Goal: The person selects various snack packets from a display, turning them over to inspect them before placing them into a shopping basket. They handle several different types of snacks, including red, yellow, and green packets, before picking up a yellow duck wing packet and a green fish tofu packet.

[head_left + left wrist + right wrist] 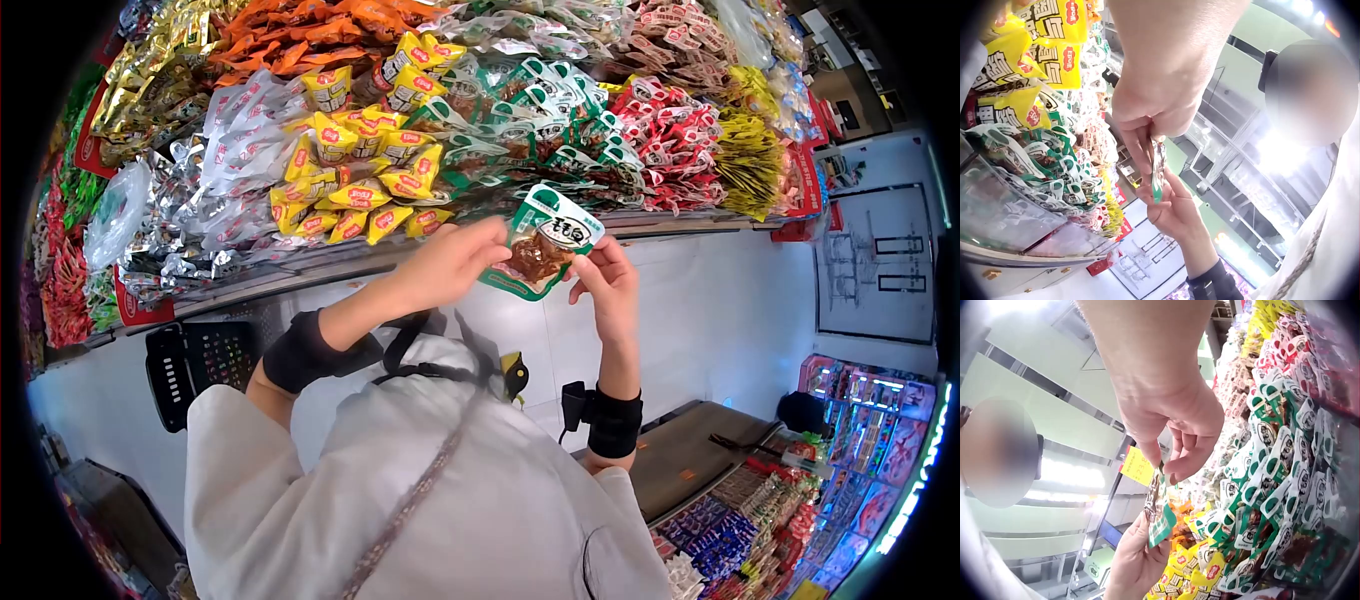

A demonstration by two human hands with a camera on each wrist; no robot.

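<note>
A green and white snack packet [541, 243] with a clear window over brown food is held up in front of the body, face toward the head camera. My left hand [458, 262] pinches its left edge between thumb and fingers. On the opposite edge, my right hand [607, 277] pinches it with thumb and forefinger, the other fingers loosely bent. Seen edge-on in the left wrist view, the packet [1158, 172] looks thin. Its green back shows in the right wrist view, where the right hand [1172, 428] grips the upper end.
Just beyond the hands stands a display of heaped snack packets: green ones [565, 130], yellow ones [365, 185], red ones [670, 140] and silver ones [190, 235]. A glass-edged rim [690, 222] runs along its front. A black basket [200, 365] sits low at left, a brown counter [690, 455] at right.
</note>
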